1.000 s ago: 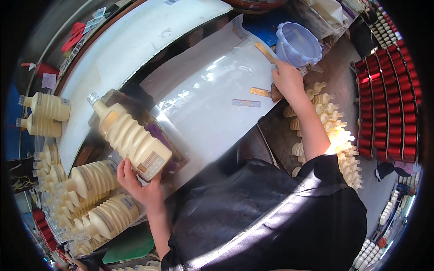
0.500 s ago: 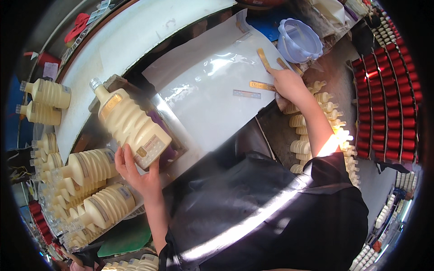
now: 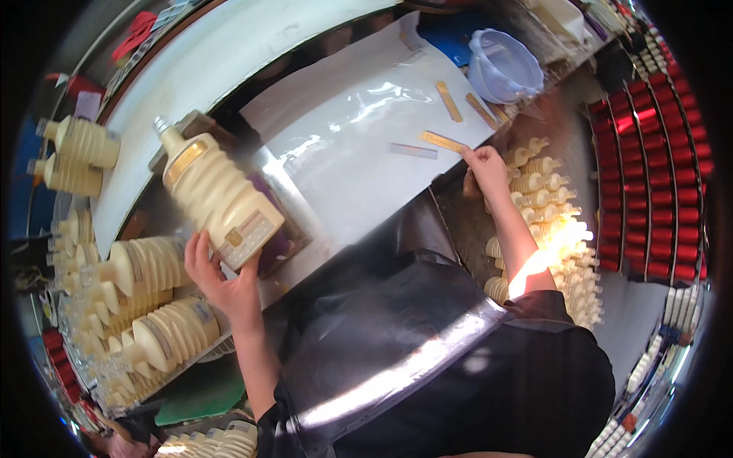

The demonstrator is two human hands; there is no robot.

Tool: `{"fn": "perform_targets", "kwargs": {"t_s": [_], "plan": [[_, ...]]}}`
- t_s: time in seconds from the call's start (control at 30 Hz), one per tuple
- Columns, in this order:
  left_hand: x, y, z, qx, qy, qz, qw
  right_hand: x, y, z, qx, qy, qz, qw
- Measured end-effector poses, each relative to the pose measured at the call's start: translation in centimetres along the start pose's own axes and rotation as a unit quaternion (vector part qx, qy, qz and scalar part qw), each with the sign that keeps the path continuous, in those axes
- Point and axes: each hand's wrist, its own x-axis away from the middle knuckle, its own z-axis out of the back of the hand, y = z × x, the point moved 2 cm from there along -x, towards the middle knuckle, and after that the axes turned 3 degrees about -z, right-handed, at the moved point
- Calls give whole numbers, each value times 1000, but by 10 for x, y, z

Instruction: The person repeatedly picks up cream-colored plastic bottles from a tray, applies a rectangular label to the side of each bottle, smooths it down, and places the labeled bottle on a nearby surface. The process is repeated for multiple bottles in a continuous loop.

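A cream bottle [image 3: 221,191] with a ribbed, twisted body lies tilted on a block-like rest, its clear neck toward the upper left. A gold label runs across its shoulder, and another label sits near its base. My left hand [image 3: 221,278] grips the base end, thumb on one side and fingers on the other. Over the right edge of a glossy white sheet [image 3: 336,153], my right hand [image 3: 490,174] pinches the near end of a gold label strip [image 3: 437,140]. Beside that strip lies a silvery strip [image 3: 413,151]. Two more gold strips [image 3: 449,101] rest farther up.
A pale lavender basin [image 3: 504,69] stands beyond the sheet. Cream bottles are stacked at my left [image 3: 164,336] and stand in rows on my right [image 3: 546,198]. Red bottles [image 3: 649,183] fill a rack at far right. A white curved board [image 3: 175,84] borders the far left.
My right hand has drawn back from the upper gold strips toward me, and its fingers now close on the lower gold strip's end. The left hand still holds the bottle.
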Motion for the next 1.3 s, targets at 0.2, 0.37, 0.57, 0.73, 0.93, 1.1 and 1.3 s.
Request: {"fn": "perform_targets", "kwargs": {"t_s": [0.2, 0.37, 0.57, 0.73, 0.93, 1.1, 1.3], "plan": [[0, -3, 6, 172, -4, 42, 984, -6, 0, 12, -156, -118, -119, 973], [-16, -9, 3, 265, 18, 165, 950, 6, -78, 9, -6, -74, 82, 994], [-45, -3, 4, 309, 21, 175, 935, 61, -229, -76, -106, -394, 127, 904], [-66, -6, 8, 342, 35, 189, 920, 85, -318, -119, -212, -501, 208, 813], [-56, -17, 12, 361, 17, 235, 902, 55, -293, -121, -166, -491, 135, 844], [-71, -25, 11, 344, 32, 205, 916, 27, -201, -119, 35, -392, 79, 916], [-121, -32, -5, 426, 0, 258, 868, 33, -166, -89, 287, -193, 267, 899]]}}
